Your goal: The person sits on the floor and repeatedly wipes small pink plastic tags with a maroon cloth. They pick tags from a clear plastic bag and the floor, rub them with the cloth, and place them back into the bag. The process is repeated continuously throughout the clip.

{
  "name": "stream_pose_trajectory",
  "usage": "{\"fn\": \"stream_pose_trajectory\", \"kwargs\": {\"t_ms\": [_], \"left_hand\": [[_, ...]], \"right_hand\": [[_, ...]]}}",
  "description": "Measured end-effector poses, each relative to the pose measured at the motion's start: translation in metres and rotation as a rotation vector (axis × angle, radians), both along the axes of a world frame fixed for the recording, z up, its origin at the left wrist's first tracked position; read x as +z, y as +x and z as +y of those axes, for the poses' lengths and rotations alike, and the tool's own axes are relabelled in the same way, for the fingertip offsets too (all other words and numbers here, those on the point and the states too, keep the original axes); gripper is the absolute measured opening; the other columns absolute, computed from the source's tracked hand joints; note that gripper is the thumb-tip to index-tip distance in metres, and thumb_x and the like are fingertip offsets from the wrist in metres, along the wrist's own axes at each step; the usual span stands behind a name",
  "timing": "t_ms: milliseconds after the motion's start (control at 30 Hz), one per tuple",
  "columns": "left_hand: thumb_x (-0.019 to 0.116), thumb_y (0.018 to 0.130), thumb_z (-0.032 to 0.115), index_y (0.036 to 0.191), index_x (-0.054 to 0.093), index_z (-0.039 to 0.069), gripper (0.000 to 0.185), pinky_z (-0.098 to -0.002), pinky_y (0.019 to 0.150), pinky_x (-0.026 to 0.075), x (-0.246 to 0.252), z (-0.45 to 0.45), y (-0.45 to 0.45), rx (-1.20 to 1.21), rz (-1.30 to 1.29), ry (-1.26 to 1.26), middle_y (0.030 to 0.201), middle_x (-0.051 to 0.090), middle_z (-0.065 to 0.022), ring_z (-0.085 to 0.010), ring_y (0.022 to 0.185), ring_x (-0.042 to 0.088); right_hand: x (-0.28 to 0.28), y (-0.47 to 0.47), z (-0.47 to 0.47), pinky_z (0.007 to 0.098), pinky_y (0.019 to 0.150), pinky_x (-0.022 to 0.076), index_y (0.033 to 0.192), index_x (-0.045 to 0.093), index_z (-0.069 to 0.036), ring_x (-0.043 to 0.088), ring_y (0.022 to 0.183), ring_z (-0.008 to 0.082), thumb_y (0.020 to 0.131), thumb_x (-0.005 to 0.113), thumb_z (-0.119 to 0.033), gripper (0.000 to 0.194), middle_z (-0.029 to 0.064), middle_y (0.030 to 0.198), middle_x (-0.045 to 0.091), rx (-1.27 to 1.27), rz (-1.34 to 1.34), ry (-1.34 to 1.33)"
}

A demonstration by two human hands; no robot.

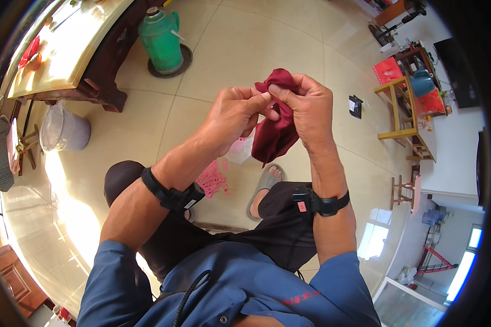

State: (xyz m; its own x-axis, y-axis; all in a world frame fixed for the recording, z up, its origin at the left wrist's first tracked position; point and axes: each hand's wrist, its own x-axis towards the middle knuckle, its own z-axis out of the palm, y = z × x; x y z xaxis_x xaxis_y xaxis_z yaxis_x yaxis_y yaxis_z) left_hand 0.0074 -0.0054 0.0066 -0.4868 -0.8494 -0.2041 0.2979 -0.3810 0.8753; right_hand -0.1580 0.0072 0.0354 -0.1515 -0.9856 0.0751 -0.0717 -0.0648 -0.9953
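Note:
A dark red piece of cloth hangs bunched between my two hands, raised above the floor in front of me. My right hand grips its upper part between thumb and fingers. The thumb and fingertips of my left hand meet the cloth's left edge, close to my right thumb; whether they pinch it cannot be told. Below, on the tiles between my feet, lies a pile of small pink pieces. A clear plastic bag with something pink in it is partly hidden behind my left hand and the cloth.
A green thermos jug stands on a dark round base at the upper left, near a wooden table. A lined waste bin is at the left. To the right are a small black packet on the floor and a wooden-framed piece of furniture.

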Motion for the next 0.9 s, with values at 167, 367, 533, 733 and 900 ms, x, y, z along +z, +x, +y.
{"fn": "stream_pose_trajectory", "kwargs": {"t_ms": [167, 367, 533, 733, 900], "left_hand": [[0.061, 0.105, 0.024, 0.090, 0.065, 0.003, 0.026, -0.0236, 0.042, 0.027, 0.000, 0.001, -0.006, -0.008, -0.011, -0.031, 0.080, 0.073, -0.0079, -0.0037, 0.045, 0.036], [0.062, 0.105, 0.025, 0.090, 0.066, 0.003, 0.026, -0.0237, 0.041, 0.026, 0.000, -0.002, -0.003, 0.011, -0.058, -0.063, 0.078, 0.072, -0.0077, -0.0038, 0.045, 0.037], [0.064, 0.104, 0.025, 0.089, 0.066, 0.004, 0.026, -0.0236, 0.042, 0.026, 0.000, -0.001, -0.006, 0.004, -0.028, -0.037, 0.076, 0.071, -0.0060, -0.0038, 0.045, 0.037], [0.065, 0.104, 0.025, 0.088, 0.067, 0.004, 0.026, -0.0238, 0.043, 0.024, 0.002, -0.002, -0.004, 0.032, -0.064, -0.039, 0.074, 0.069, -0.0043, -0.0037, 0.046, 0.036], [0.065, 0.103, 0.025, 0.089, 0.067, 0.004, 0.025, -0.0231, 0.042, 0.023, 0.003, 0.000, -0.003, 0.009, -0.010, -0.022, 0.074, 0.068, -0.0038, -0.0037, 0.046, 0.034]], "right_hand": [[0.001, -0.002, 0.000, 0.0238, 0.063, 0.0536, 0.101, 0.075, 0.003, 0.067, 0.071, 0.0089, 0.090, 0.077, -0.005, 0.014, 0.0071, 0.085, 0.076, -0.052, 0.032, 0.037], [0.003, -0.008, 0.005, 0.0233, 0.063, 0.0527, 0.100, 0.075, 0.004, 0.066, 0.070, 0.0078, 0.091, 0.077, -0.007, 0.015, 0.0060, 0.083, 0.076, 0.018, -0.004, 0.037], [0.004, -0.011, 0.007, 0.0227, 0.068, 0.0537, 0.105, 0.074, 0.005, 0.067, 0.075, 0.0081, 0.092, 0.075, -0.006, 0.018, 0.0061, 0.087, 0.076, -0.057, 0.160, 0.111], [0.001, -0.012, 0.007, 0.0241, 0.060, 0.0498, 0.100, 0.075, 0.004, 0.062, 0.068, 0.0067, 0.093, 0.076, -0.011, 0.017, 0.0032, 0.081, 0.074, 0.007, 0.091, 0.072], [0.001, -0.021, 0.002, 0.0233, 0.060, 0.0469, 0.099, 0.075, 0.004, 0.056, 0.067, 0.0047, 0.097, 0.073, -0.019, 0.024, -0.0006, 0.079, 0.070, -0.175, 0.148, 0.062]]}}
